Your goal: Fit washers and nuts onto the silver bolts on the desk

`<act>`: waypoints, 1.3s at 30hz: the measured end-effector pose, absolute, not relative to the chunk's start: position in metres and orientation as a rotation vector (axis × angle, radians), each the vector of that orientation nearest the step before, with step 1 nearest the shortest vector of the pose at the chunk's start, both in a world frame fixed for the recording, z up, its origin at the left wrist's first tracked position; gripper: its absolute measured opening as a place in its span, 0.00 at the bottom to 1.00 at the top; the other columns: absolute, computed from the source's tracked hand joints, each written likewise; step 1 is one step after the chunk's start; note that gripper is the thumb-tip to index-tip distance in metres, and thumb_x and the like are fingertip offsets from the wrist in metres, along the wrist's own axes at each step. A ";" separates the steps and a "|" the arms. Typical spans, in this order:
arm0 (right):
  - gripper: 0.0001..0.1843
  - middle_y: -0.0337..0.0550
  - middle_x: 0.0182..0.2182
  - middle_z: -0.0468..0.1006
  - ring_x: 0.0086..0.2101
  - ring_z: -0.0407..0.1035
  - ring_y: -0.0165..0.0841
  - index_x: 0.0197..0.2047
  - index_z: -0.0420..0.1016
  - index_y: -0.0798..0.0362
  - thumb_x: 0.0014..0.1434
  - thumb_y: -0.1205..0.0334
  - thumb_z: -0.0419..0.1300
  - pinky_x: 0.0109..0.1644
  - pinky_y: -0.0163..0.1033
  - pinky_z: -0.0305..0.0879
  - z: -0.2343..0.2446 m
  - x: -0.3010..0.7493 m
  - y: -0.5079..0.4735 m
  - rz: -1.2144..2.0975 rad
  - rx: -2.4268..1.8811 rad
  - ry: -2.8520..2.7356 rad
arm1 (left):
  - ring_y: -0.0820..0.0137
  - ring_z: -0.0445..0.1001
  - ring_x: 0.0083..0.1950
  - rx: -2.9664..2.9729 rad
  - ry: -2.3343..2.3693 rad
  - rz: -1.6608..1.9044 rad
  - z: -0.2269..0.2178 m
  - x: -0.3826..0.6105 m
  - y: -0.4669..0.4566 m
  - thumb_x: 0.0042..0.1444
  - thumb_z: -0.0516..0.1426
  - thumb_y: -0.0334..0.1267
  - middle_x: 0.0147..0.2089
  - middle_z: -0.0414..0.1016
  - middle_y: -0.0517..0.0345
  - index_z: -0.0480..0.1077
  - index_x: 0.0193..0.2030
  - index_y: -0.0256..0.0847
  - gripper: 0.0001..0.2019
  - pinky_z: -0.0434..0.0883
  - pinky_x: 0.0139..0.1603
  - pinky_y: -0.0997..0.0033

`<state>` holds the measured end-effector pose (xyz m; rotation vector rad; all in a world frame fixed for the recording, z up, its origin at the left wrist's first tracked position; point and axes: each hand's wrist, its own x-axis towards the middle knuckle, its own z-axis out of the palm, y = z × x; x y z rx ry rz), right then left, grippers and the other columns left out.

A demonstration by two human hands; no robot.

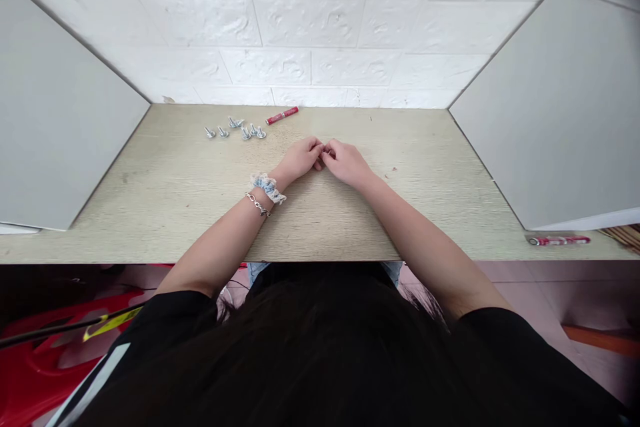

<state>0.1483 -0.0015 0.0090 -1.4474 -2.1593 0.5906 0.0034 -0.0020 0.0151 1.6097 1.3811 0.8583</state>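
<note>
**A:** On the tabletop (150, 200), where are the hands?

**B:** Side by side near the middle. The left hand (300, 159) and right hand (346, 163) curl loosely toward each other, touching at the fingertips (318, 148). Nothing shows held between them.

**A:** What lies closest to them?

**B:** Toward the far edge, to the left of the hands, there's a small cluster of silver bolts (235, 128), most lying on their sides. Just right of that cluster lies a red tube (282, 115), slanted. Neither touches the hands.

**A:** Anything else on the tabletop?

**B:** A second red tube (557, 240) lies along the near edge at the right, well apart from the hands.

**A:** And on the person?

**B:** A blue lace scrunchie (267, 188) and a chain bracelet (257, 204) circle the left wrist. A black shirt (300, 367) fills the near part of the view.

**A:** What surrounds the tabletop?

**B:** A grey left panel (60, 100) and a grey right panel (560, 107) stand at its ends, with a white brick wall (310, 27) beyond the far edge. Below the near edge at left, there's a red object (60, 367), but I can't tell what it is.
</note>
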 end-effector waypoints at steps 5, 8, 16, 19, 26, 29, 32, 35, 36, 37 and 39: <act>0.10 0.45 0.34 0.76 0.33 0.67 0.35 0.36 0.69 0.53 0.60 0.59 0.50 0.35 0.38 0.56 0.009 0.148 -0.001 0.597 -1.450 -2.161 | 0.72 0.70 0.25 1.615 1.416 0.819 0.017 0.004 -0.003 0.61 0.51 0.35 0.19 0.70 0.61 0.67 0.30 0.40 0.09 0.63 0.33 0.73; 0.10 0.45 0.34 0.76 0.33 0.67 0.35 0.36 0.69 0.53 0.60 0.60 0.50 0.35 0.38 0.56 0.009 0.148 -0.001 0.598 -1.453 -2.166 | 0.72 0.71 0.25 1.624 1.423 0.800 0.018 0.005 -0.003 0.62 0.50 0.34 0.20 0.70 0.61 0.67 0.30 0.39 0.10 0.63 0.33 0.73; 0.08 0.45 0.33 0.76 0.33 0.66 0.35 0.36 0.69 0.53 0.58 0.60 0.51 0.35 0.38 0.56 0.011 0.148 -0.002 0.582 -1.467 -2.194 | 0.72 0.71 0.26 1.695 1.444 0.803 0.020 0.007 -0.006 0.60 0.51 0.34 0.20 0.71 0.61 0.66 0.30 0.40 0.08 0.63 0.32 0.73; 0.08 0.46 0.33 0.76 0.33 0.66 0.35 0.36 0.69 0.53 0.58 0.60 0.51 0.36 0.38 0.57 0.012 0.147 -0.003 0.576 -1.478 -2.200 | 0.72 0.70 0.25 1.722 1.441 0.812 0.020 0.007 -0.007 0.60 0.51 0.34 0.20 0.70 0.62 0.66 0.31 0.40 0.07 0.62 0.32 0.73; 0.08 0.45 0.34 0.75 0.32 0.65 0.34 0.37 0.68 0.54 0.56 0.61 0.51 0.34 0.38 0.54 0.011 0.147 -0.003 0.568 -1.478 -2.223 | 0.73 0.71 0.27 1.807 1.474 0.762 0.020 0.006 -0.007 0.60 0.50 0.34 0.22 0.71 0.62 0.67 0.34 0.39 0.07 0.64 0.35 0.73; 0.08 0.45 0.34 0.75 0.31 0.65 0.34 0.37 0.68 0.54 0.56 0.61 0.52 0.34 0.37 0.53 0.010 0.147 -0.002 0.565 -1.470 -2.236 | 0.73 0.71 0.28 1.830 1.486 0.737 0.019 0.007 -0.008 0.61 0.49 0.34 0.22 0.70 0.63 0.67 0.35 0.38 0.08 0.65 0.36 0.73; 0.09 0.45 0.34 0.75 0.31 0.64 0.33 0.38 0.68 0.54 0.56 0.61 0.52 0.34 0.37 0.53 0.010 0.147 -0.001 0.559 -1.468 -2.241 | 0.73 0.72 0.28 1.842 1.491 0.715 0.020 0.007 -0.008 0.61 0.48 0.35 0.23 0.71 0.62 0.67 0.36 0.38 0.08 0.65 0.37 0.73; 0.09 0.45 0.33 0.75 0.31 0.64 0.33 0.37 0.68 0.54 0.56 0.60 0.52 0.33 0.37 0.52 0.009 0.147 -0.001 0.556 -1.465 -2.242 | 0.73 0.72 0.29 1.856 1.497 0.706 0.020 0.006 -0.007 0.61 0.48 0.35 0.23 0.71 0.62 0.68 0.37 0.37 0.08 0.65 0.37 0.73; 0.09 0.45 0.34 0.75 0.31 0.64 0.33 0.37 0.68 0.54 0.56 0.60 0.52 0.33 0.37 0.52 0.009 0.147 -0.001 0.555 -1.465 -2.243 | 0.73 0.71 0.29 1.859 1.497 0.705 0.020 0.006 -0.007 0.61 0.48 0.35 0.23 0.71 0.62 0.68 0.36 0.37 0.09 0.65 0.37 0.73; 0.09 0.45 0.34 0.75 0.31 0.64 0.33 0.38 0.68 0.54 0.56 0.60 0.52 0.33 0.37 0.52 0.009 0.147 -0.001 0.555 -1.465 -2.243 | 0.73 0.71 0.29 1.859 1.496 0.706 0.020 0.006 -0.007 0.61 0.48 0.35 0.23 0.70 0.62 0.68 0.36 0.37 0.09 0.65 0.37 0.73; 0.09 0.45 0.34 0.75 0.31 0.64 0.33 0.38 0.68 0.54 0.56 0.61 0.52 0.33 0.37 0.52 0.009 0.147 -0.001 0.556 -1.467 -2.241 | 0.73 0.71 0.29 1.857 1.491 0.708 0.019 0.006 -0.007 0.61 0.48 0.35 0.23 0.70 0.62 0.68 0.36 0.37 0.09 0.65 0.37 0.73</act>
